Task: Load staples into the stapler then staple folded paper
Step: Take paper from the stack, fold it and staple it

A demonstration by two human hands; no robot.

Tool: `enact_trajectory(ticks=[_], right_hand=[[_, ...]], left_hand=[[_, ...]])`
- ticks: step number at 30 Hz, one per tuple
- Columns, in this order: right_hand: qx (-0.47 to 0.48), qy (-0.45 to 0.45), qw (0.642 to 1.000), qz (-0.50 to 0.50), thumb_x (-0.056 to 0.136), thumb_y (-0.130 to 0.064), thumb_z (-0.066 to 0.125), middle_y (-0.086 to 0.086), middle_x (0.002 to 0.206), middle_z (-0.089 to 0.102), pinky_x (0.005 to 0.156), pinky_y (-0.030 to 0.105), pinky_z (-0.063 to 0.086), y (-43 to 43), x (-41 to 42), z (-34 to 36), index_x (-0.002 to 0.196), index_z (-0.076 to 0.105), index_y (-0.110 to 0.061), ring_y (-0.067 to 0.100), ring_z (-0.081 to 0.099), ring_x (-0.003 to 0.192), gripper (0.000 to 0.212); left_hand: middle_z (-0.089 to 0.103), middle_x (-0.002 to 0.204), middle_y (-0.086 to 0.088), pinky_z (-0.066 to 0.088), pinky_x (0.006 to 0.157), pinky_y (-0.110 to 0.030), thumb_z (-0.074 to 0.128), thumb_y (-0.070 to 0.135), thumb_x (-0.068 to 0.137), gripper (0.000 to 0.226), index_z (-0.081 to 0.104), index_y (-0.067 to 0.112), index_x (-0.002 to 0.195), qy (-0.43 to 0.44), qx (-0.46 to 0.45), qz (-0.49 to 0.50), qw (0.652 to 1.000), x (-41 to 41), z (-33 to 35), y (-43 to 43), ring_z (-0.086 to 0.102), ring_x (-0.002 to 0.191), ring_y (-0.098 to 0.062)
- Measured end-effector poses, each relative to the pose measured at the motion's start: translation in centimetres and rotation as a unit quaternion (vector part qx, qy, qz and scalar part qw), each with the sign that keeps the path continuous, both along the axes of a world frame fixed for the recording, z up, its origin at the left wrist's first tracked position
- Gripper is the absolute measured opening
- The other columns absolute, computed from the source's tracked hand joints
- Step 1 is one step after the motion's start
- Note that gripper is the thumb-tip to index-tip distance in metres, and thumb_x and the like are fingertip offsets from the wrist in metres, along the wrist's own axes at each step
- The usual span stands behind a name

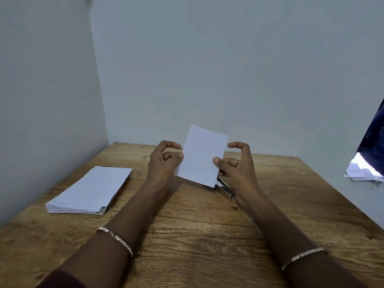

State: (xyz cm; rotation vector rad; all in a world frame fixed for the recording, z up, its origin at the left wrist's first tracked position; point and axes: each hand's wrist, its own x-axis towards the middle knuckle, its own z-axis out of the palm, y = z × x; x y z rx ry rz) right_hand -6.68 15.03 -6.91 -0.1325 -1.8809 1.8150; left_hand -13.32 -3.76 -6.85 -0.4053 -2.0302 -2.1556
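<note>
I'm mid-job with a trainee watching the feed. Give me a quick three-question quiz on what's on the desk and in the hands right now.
1. True or false: the folded paper is lying flat on the table.
2. Which hands grip the paper? A) left hand only B) right hand only C) both
3. Fill in: the paper stack lies on the person's ____ side.

Key
1. False: it is held up above the table, in front of the stapler.
2. C: each hand pinches one side edge.
3. Left.
</note>
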Motion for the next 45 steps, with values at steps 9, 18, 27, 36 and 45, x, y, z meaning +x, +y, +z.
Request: enact_trajectory(ticks=[9,18,27,36,45], right_hand=[[-0.085,0.038,0.992,0.089,0.088,-0.001,0.057,0.017,0.096,0.08,0.072,0.025,0.06,0.4,0.2,0.8,0.095,0.081,-0.005,0.025,0.076,0.089,0.025],[0.035,0.057,0.997,0.045,0.078,-0.025,0.086,0.014,0.085,0.08,0.058,0.019,0.051,0.8,0.3,0.8,0.086,0.082,-0.01,0.009,0.064,0.063,0.018],[-0.037,0.015,0.996,0.077,0.083,-0.007,0.08,0.019,0.091,0.08,0.07,0.038,0.061,0.4,0.6,0.9,0.101,0.07,-0.007,0.029,0.076,0.079,0.02],[-0.057,0.003,0.995,0.08,0.087,0.008,0.067,0.01,0.087,0.078,0.069,0.037,0.059,0.9,0.2,0.8,0.078,0.08,-0.012,0.024,0.072,0.081,0.025],[-0.007,0.011,0.999,0.03,0.087,0.011,0.058,0.003,0.082,0.077,0.054,0.021,0.053,1.2,0.1,0.6,0.077,0.077,-0.003,0.007,0.073,0.07,0.026]], left_hand=[[0.079,0.1,0.01,0.058,0.081,-0.022,0.074,0.005,0.086,0.028,0.079,0.023,0.107,0.119,-0.064,0.002,0.991,-0.6,-0.2,-0.3,0.071,0.094,-0.002],[0.073,0.088,-0.02,0.047,0.074,-0.029,0.071,0.038,0.091,0.022,0.072,0.016,0.086,0.131,-0.006,0.002,0.991,-1.2,0.3,-0.8,0.064,0.081,-0.015],[0.081,0.085,-0.012,0.062,0.059,-0.034,0.07,0.016,0.094,0.007,0.074,0.02,0.098,0.02,0.046,-0.137,0.989,0.0,0.6,-0.7,0.078,0.076,-0.023],[0.079,0.081,-0.002,0.055,0.056,-0.023,0.06,0.008,0.092,0.024,0.077,0.023,0.087,-0.038,0.026,-0.188,0.981,0.1,0.6,-0.4,0.074,0.072,-0.016],[0.076,0.081,-0.002,0.057,0.055,-0.026,0.066,0.025,0.09,0.019,0.08,0.014,0.082,-0.103,0.07,-0.169,0.978,-0.4,0.3,-0.2,0.068,0.061,-0.013]])
